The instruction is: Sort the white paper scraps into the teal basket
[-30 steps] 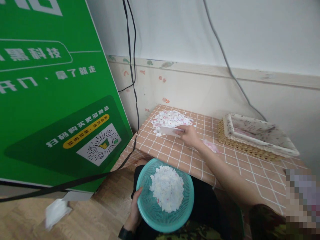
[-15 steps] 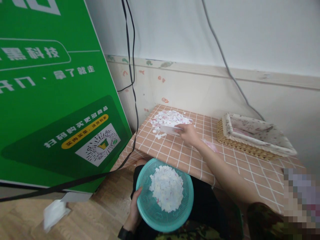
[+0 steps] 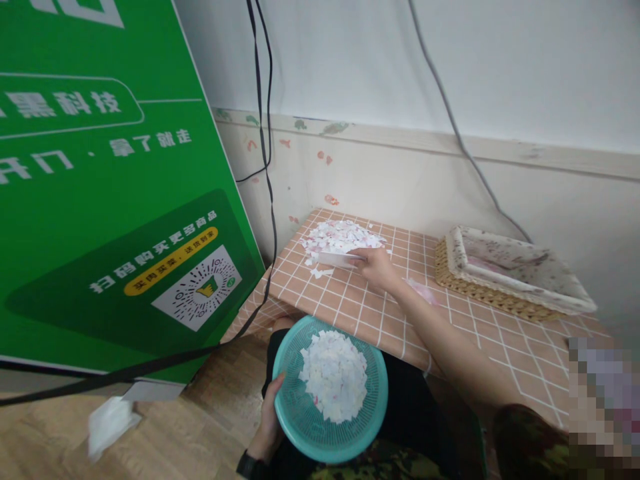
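Observation:
My left hand grips the rim of a teal plastic colander from the left side; it sits over my lap below the table edge. A mound of small white paper scraps fills its middle. On the table, my right hand is closed around one end of a flat white card, tilted against the near side of a spread pile of paper scraps, some with pink marks. The fingers of my left hand under the colander are hidden.
A checked tablecloth covers the table. At its back right stands a cloth-lined wicker basket, with a pinkish crumpled piece nearby. A green panel stands left, a black cable hangs before it, and a white bag lies on the floor.
The white card in my right hand has shifted very slightly left and tilts a little differently against the scraps. The colander and my left hand stay put.

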Available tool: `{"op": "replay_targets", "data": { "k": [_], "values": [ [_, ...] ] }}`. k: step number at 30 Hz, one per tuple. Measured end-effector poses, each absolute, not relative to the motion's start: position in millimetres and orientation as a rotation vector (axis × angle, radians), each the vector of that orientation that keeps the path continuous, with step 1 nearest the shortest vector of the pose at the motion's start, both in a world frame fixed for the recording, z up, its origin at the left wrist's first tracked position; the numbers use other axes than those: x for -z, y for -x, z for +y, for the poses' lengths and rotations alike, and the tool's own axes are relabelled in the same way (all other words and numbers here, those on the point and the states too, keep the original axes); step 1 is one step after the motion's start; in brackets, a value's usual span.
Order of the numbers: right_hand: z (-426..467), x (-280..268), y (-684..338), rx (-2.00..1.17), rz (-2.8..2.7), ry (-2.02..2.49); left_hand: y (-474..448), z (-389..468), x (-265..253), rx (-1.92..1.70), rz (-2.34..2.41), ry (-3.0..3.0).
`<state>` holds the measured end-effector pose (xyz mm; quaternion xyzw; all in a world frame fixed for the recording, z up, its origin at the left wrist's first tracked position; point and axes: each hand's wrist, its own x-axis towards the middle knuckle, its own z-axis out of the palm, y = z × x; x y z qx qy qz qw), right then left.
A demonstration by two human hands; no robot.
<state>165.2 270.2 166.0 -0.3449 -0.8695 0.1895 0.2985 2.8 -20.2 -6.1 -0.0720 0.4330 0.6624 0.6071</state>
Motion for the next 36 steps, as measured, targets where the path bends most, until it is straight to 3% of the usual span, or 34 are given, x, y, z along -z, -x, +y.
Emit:
{"op": "replay_targets", "data": {
  "k": [5, 16, 28, 36],
  "values": [
    [268.1, -166.0, -158.3, -0.618, -2.308, 0.862, -2.3, -21.2, 6.9, -1.515, 1.043, 0.155],
    [275.6, -194.4, -128.4, -0.379, -2.546, 0.765, -2.5, -20.2, 4.8, -1.52, 1.081, 0.182],
    [277.7, -197.7, -147.3, -0.677, -2.553, 0.749, -2.1, -21.9, 10.3, -1.546, 1.044, 0.16],
    [276.4, -191.9, -166.8, -0.708, -2.394, 0.848, -2.2, -21.3, 6.5, -1.528, 1.069, 0.162]
  ]
}}
